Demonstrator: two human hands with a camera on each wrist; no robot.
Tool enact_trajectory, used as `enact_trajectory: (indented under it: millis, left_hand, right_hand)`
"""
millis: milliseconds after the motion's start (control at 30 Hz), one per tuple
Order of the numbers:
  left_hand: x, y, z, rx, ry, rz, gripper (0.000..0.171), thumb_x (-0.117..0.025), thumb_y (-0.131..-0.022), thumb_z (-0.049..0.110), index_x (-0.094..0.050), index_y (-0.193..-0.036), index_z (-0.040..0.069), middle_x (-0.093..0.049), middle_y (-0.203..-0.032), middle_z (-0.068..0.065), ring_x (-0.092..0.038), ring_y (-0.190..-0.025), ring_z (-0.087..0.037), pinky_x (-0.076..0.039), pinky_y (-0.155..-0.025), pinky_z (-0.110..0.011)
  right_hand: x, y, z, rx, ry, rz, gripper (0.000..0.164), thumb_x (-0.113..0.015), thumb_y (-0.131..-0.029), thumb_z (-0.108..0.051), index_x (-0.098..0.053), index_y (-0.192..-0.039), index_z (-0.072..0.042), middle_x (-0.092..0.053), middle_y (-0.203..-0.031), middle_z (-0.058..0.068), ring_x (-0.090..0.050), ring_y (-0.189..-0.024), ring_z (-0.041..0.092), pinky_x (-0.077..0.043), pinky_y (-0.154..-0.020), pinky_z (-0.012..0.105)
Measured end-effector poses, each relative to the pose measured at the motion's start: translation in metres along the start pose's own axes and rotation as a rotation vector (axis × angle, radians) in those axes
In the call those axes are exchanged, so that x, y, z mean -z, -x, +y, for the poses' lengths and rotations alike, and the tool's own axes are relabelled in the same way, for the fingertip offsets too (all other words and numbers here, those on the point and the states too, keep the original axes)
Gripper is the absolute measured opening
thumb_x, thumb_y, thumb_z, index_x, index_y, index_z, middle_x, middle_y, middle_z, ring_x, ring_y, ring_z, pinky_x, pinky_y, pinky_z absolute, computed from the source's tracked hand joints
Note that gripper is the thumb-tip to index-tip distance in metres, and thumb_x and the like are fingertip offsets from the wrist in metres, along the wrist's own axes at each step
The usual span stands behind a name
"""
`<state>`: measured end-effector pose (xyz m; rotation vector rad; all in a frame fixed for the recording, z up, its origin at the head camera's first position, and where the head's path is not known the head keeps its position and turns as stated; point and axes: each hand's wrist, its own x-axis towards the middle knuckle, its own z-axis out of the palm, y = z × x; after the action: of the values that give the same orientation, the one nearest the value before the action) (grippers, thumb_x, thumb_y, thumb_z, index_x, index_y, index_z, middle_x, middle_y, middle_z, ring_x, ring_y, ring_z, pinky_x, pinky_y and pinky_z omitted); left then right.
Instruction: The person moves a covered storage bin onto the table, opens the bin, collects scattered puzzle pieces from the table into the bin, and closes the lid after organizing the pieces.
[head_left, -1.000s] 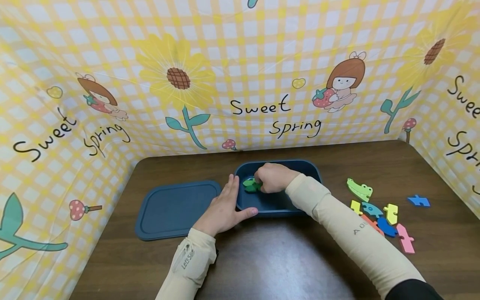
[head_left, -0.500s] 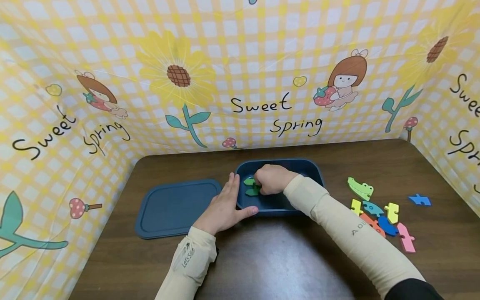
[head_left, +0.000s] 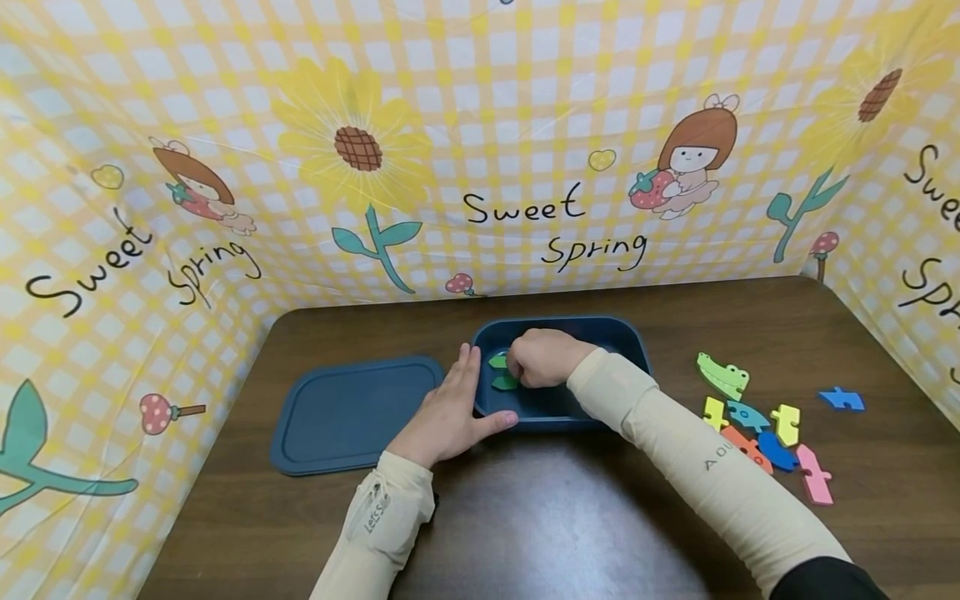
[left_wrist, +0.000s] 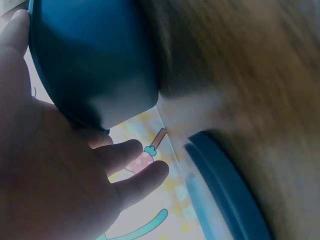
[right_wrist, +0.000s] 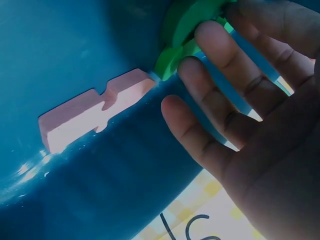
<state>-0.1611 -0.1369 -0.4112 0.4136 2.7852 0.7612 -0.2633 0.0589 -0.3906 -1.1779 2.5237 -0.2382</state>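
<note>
My left hand (head_left: 442,414) lies with straight fingers along the left wall of a blue box (head_left: 562,417), its thumb near the front rim. Inside the box, my right hand (head_left: 546,358) has its thumb and index finger on a green puzzle piece (right_wrist: 192,20), apparently pinching it; the fingertips are partly cut off in the right wrist view. A brighter green shape (right_wrist: 172,61) shows just under that piece. Also in the box lies a pink puzzle piece (right_wrist: 95,112), which the right hand and sleeve hide in the head view.
Left of the box lies its blue lid (head_left: 356,415). To the right are a green crocodile-head piece (head_left: 722,377), a blue piece (head_left: 842,399), a pink piece (head_left: 813,475) and several other coloured puzzle pieces. A checked yellow cloth (head_left: 420,167) stands behind the table (head_left: 225,500).
The green piece has turned and settled lower in the box under the right hand. The left hand stays at the box's left side; the view has shifted slightly.
</note>
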Motion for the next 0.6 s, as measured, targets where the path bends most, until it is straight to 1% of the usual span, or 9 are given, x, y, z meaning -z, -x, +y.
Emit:
enact_trajectory:
  millis: [200,367,500,600]
  left_hand:
    - [-0.0002,-0.0013,-0.0002,0.000,0.001,-0.001,0.110,-0.059,-0.091,0.070,0.003,-0.162,0.014,0.006,-0.168,-0.006,-0.002,-0.153,-0.020,-0.020,-0.115,-0.062]
    - [-0.0004,-0.0018,-0.0006,0.003,-0.003,-0.005,0.110,-0.058,-0.091,0.071,0.003,-0.162,0.014,0.008,-0.168,-0.004,-0.001,-0.152,-0.020,-0.019,-0.115,-0.062]
    - [-0.0004,-0.0020,-0.0008,0.003,-0.004,-0.006,0.109,-0.058,-0.091,0.070,0.004,-0.162,0.015,0.007,-0.168,-0.005,-0.001,-0.152,-0.020,-0.019,-0.115,-0.062]
    - [-0.0006,-0.0020,-0.0009,0.006,-0.007,-0.012,0.110,-0.057,-0.091,0.071,0.004,-0.162,0.015,0.009,-0.168,-0.004,-0.001,-0.152,-0.020,-0.019,-0.115,-0.062]
  right_hand:
    - [0.0026,0.0006,-0.0042,-0.018,0.022,-0.014,0.015,-0.067,-0.096,-0.010,-0.080,-0.104,-0.011,-0.072,-0.095,0.000,-0.062,-0.078,0.014,-0.056,-0.082,0.033]
    - [0.0029,0.0017,-0.0055,-0.033,0.023,-0.020,0.018,-0.068,-0.096,-0.012,-0.079,-0.109,-0.011,-0.073,-0.104,0.003,-0.064,-0.084,0.014,-0.055,-0.087,0.035]
    - [0.0037,0.0045,-0.0047,-0.031,-0.006,0.003,0.018,-0.068,-0.096,-0.012,-0.079,-0.110,-0.011,-0.073,-0.107,0.002,-0.065,-0.088,0.013,-0.054,-0.089,0.035]
    - [0.0077,0.0090,-0.0034,-0.032,-0.039,0.040,0.019,-0.067,-0.095,-0.013,-0.079,-0.110,-0.011,-0.073,-0.107,0.002,-0.064,-0.087,0.013,-0.054,-0.087,0.035]
